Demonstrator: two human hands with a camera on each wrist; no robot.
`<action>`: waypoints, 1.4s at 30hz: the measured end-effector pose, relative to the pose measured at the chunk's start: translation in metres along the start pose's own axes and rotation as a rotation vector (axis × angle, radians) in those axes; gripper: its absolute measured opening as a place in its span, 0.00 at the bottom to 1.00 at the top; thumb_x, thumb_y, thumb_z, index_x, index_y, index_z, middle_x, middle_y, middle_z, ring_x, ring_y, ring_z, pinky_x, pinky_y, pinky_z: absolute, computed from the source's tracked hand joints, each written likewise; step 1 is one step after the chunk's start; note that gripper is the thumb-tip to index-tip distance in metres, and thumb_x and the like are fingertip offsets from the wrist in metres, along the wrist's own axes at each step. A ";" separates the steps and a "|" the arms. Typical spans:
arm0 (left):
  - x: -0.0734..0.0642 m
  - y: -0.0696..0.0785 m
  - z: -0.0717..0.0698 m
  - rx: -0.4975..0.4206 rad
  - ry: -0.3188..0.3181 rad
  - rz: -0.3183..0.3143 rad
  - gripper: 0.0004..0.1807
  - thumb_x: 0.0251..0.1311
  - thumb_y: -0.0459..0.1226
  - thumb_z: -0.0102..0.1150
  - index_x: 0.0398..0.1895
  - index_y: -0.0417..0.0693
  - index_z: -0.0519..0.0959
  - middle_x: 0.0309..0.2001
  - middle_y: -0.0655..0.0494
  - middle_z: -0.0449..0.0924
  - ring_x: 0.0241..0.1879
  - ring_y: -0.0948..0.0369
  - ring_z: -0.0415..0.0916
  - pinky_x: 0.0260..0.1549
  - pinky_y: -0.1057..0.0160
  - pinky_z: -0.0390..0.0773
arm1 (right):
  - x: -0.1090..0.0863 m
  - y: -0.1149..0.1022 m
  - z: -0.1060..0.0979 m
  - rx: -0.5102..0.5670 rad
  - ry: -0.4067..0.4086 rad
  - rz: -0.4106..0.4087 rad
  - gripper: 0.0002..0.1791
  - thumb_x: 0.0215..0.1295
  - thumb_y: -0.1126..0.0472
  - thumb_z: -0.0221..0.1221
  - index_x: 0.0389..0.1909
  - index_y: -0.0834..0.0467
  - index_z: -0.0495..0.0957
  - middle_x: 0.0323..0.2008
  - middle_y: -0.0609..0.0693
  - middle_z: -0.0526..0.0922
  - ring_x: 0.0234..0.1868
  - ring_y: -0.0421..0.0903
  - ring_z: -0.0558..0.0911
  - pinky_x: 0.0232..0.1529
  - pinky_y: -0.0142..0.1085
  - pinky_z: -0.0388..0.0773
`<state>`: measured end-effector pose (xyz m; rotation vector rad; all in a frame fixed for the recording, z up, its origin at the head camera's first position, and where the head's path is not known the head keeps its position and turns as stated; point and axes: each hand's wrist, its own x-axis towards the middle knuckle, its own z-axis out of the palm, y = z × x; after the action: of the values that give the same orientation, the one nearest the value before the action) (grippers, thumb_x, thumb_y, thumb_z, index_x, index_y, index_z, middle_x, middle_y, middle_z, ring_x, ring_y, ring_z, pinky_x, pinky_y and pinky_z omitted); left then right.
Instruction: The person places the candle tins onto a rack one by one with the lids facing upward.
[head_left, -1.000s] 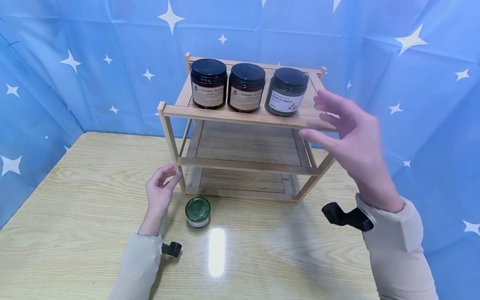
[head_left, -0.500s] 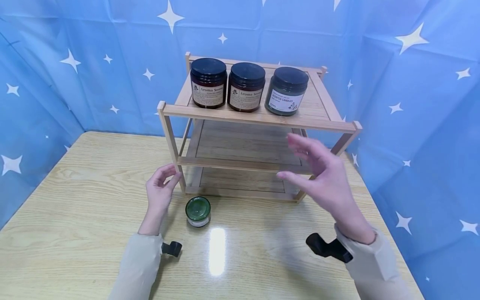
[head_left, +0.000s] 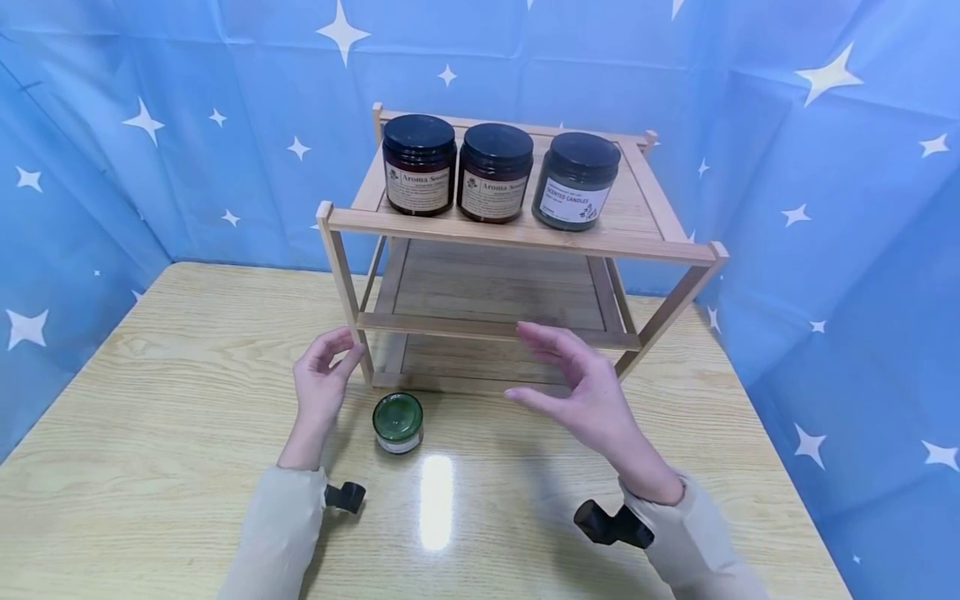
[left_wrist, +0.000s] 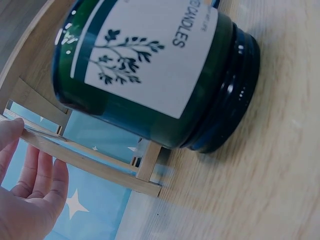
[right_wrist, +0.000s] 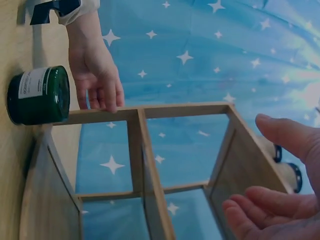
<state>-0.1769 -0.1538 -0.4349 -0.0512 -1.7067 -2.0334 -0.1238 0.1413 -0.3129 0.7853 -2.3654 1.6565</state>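
Note:
My left hand [head_left: 321,371] pinches the front left leg of a wooden shelf rack [head_left: 517,242] low down, thumb and fingers on either side of it, as the left wrist view shows. Beside that hand, in front of the rack, a green glass candle jar [head_left: 398,423] stands upside down on its dark lid; its white label [left_wrist: 150,55] reads "CANDLES". In the air before the lower shelves, my right hand [head_left: 581,396] holds nothing, fingers and thumb spread apart. On the top shelf stand two brown candle jars [head_left: 418,167] and one dark green candle jar [head_left: 576,182], all black-lidded.
The rack has a top, a middle shelf [head_left: 495,283] and a bottom shelf [head_left: 480,360]. It stands on a light wood-grain table [head_left: 187,400]. A blue curtain [head_left: 247,83] with white stars hangs behind and at the sides.
My right hand has come down and left, from beside the top shelf to in front of the lower shelves. The left hand, rack and jars stay where they were.

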 end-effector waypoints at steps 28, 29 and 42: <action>0.000 0.000 0.001 -0.023 0.004 0.005 0.18 0.51 0.17 0.58 0.37 0.48 0.81 0.33 0.63 0.80 0.37 0.66 0.77 0.40 0.71 0.80 | 0.002 0.045 0.069 -0.034 -0.148 0.120 0.35 0.46 0.64 0.72 0.57 0.65 0.71 0.51 0.58 0.78 0.51 0.55 0.77 0.57 0.46 0.74; 0.000 0.000 0.001 -0.020 0.004 0.006 0.18 0.52 0.18 0.58 0.37 0.49 0.81 0.33 0.63 0.80 0.37 0.66 0.77 0.40 0.71 0.80 | 0.002 0.047 0.072 -0.043 -0.156 0.125 0.35 0.45 0.64 0.72 0.57 0.65 0.71 0.51 0.59 0.78 0.51 0.56 0.77 0.57 0.45 0.74; 0.000 -0.001 0.001 -0.029 0.005 0.008 0.20 0.51 0.17 0.58 0.36 0.50 0.81 0.32 0.63 0.81 0.36 0.66 0.77 0.40 0.71 0.80 | 0.001 0.068 0.106 -0.024 -0.294 0.234 0.40 0.44 0.61 0.73 0.59 0.66 0.68 0.56 0.62 0.74 0.54 0.58 0.75 0.57 0.49 0.72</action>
<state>-0.1778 -0.1529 -0.4350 -0.0626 -1.6720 -2.0504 -0.1395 0.0615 -0.4092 0.8259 -2.7678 1.6934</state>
